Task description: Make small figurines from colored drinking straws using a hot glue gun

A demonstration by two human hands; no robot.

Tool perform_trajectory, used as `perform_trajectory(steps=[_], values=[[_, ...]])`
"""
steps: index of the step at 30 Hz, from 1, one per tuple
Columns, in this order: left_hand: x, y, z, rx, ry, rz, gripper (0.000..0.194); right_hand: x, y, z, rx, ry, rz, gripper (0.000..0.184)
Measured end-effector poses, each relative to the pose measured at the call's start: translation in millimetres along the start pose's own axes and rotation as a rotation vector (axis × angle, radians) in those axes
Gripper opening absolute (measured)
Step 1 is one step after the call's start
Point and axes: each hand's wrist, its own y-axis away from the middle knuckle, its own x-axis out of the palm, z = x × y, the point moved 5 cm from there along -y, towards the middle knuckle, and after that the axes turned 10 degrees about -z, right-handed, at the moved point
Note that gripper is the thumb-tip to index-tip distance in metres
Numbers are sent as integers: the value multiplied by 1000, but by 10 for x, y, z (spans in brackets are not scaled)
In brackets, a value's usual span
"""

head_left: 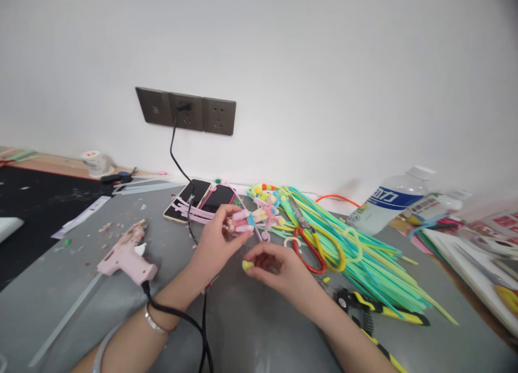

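Observation:
My left hand point(216, 243) is closed around a small bundle of pink, blue and yellow pipe-cleaner pieces point(253, 217), held just above the grey table point(251, 324). My right hand point(279, 268) sits just below and to the right of it, fingers pinched on a small yellow-green piece point(247, 265). Both hands hover near the table's middle, close to each other.
A pink glue gun point(127, 257) lies left, its black cord point(178, 313) running across my left wrist. Two phones point(202, 196) lie behind. A heap of green pipe cleaners point(364, 254), red-handled scissors point(309, 249), yellow-black pliers point(364, 305) and a water bottle point(388, 200) lie right. Wall sockets point(186, 111) behind.

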Motion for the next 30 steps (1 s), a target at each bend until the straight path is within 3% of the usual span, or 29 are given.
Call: perform_trajectory(steps=[6,11,17,25,30], values=[[26,21,-37,16,-18,46,30,-244,-56,46,18,-426,-310,23],[22,14,-30,3,-23,41,31,-232,-40,64,91,-617,-291,24],[12,5,-36,2,-27,39,31,-216,-30,72,96,-617,-266,29],[19,18,-48,18,-35,53,29,-254,-34,82,67,-610,-310,23],[21,18,-72,58,-65,65,28,-310,-52,85,15,-454,-341,27]])
